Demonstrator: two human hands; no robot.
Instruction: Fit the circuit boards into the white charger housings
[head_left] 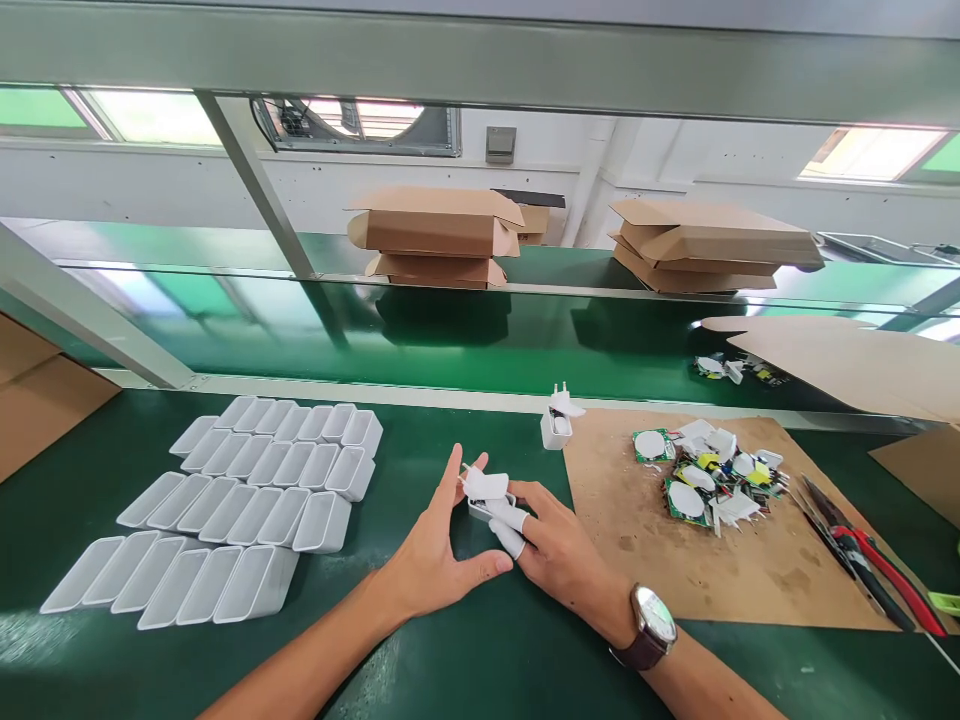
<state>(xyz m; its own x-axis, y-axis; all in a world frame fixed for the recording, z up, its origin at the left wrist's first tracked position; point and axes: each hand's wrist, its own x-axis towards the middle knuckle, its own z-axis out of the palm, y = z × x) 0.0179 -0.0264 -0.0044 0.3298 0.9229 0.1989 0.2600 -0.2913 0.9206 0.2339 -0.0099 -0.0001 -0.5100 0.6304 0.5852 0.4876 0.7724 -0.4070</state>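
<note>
In front of me, a white plug charger housing [486,491] with its lid part tilted on top is held in my right hand [559,545]. White finger cots cover two of that hand's fingers, and a watch is on the wrist. My left hand [439,550] is open at the housing's left side, thumb and fingers spread; whether its fingertips touch the plug end is unclear. Beyond the hands, a second white charger [556,428] stands upright with its pins up and its plug part tilted. To the left, several white empty housings [247,510] lie in rows.
On a brown cardboard sheet [622,570] at right lies a pile of circuit boards [705,475] with white parts. Red-handled pliers [862,550] and tweezers [825,530] lie at its right edge. Cardboard boxes [435,235] sit beyond the green belt [450,355]; a metal beam crosses above.
</note>
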